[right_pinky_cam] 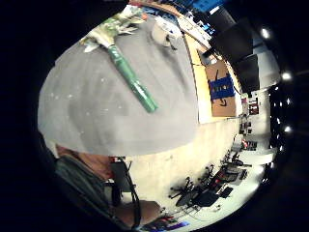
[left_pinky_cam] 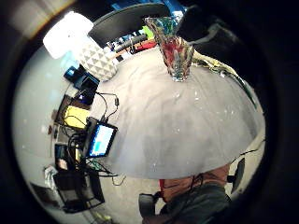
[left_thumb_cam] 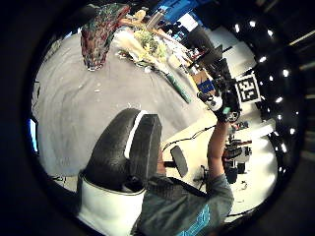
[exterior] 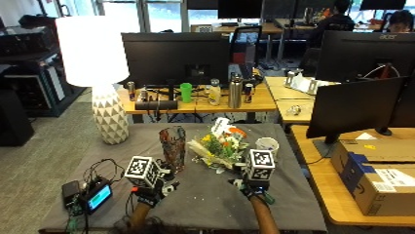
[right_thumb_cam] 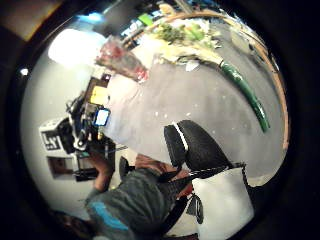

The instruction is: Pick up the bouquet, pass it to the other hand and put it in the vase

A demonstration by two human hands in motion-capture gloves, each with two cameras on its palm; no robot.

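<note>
The bouquet, yellow, white and orange flowers with a green wrapped stem, lies on the grey-covered table beside the dark patterned glass vase, which stands upright and holds nothing. My left hand hovers in front of the vase, holding nothing, its thumb sticking out. My right hand hovers near the bouquet's stem end, also holding nothing. The right palm views show the green stem and the flowers below, apart from the hand. The vase stands ahead of the left palm.
A white cup stands right of the bouquet. A small screen device with cables sits at the table's left edge. A white lamp stands at the far left corner. Monitors and a wooden desk lie behind; cardboard boxes at right.
</note>
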